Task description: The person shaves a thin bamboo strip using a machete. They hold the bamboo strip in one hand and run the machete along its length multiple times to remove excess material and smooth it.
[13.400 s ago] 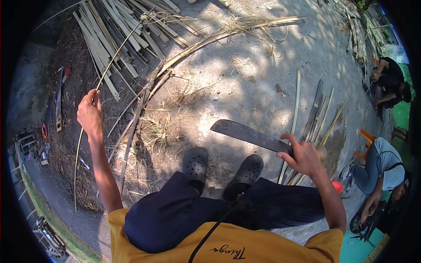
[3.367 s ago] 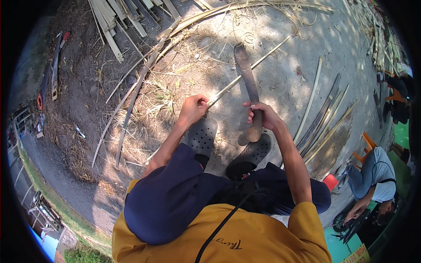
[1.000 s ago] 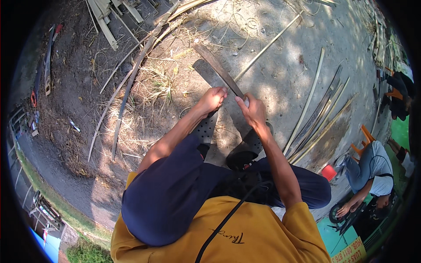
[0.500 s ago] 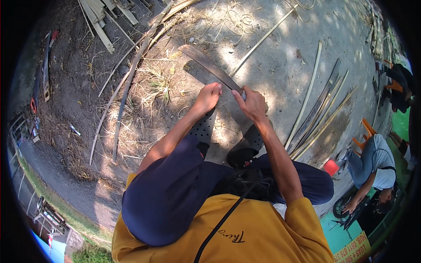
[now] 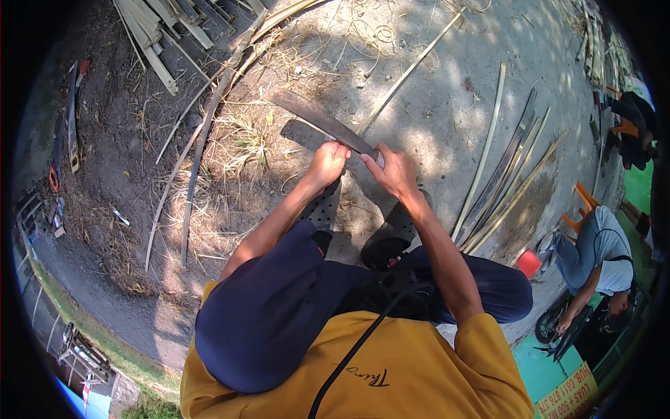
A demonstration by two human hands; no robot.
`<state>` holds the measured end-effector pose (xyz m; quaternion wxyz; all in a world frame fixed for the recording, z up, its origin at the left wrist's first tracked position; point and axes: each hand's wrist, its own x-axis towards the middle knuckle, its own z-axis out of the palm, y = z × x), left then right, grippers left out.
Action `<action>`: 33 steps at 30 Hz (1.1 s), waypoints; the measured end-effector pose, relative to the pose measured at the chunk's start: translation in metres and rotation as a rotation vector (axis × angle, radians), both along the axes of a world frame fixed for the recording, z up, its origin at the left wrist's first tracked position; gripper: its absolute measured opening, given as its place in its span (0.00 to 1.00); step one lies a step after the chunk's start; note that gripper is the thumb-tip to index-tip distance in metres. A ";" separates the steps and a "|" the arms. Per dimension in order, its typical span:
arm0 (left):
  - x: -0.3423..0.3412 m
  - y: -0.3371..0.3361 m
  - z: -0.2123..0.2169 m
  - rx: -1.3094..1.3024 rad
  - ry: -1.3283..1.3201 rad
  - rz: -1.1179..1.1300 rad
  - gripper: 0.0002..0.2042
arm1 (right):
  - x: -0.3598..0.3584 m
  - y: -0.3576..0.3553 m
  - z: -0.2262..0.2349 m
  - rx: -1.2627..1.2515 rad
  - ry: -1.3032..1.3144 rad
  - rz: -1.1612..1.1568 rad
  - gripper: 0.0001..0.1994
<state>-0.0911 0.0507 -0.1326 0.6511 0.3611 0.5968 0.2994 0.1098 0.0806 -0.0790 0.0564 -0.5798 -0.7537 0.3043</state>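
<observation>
My right hand is closed round the handle of a machete. Its long, dark, slightly curved blade points to the far left. Beside the blade near the handle, my left hand is closed in a fist. A long pale bamboo strip runs from the far ground under the blade toward that fist. The strip lines up with the left fingers, which seem to grip its near end; the blade hides where they meet. Both hands are held above my shoes, between my knees.
Several bamboo strips lie on the ground to the right, and longer ones to the left. Split bamboo is piled at the far left, near a saw. Another person sits at the right on an orange chair.
Both hands and the machete have come slightly nearer to me, and the blade tip has shifted left and nearer. Each hand keeps its closed grip.
</observation>
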 end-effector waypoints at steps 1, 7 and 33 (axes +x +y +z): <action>-0.001 0.000 -0.002 -0.047 -0.072 0.009 0.16 | 0.002 0.001 -0.004 0.045 0.008 0.016 0.28; -0.017 0.008 0.001 -0.007 -0.009 -0.043 0.16 | -0.011 0.009 0.002 0.042 0.018 0.020 0.29; -0.031 0.015 0.047 -0.417 -0.455 -0.001 0.16 | -0.002 0.028 0.006 -0.050 -0.002 -0.097 0.30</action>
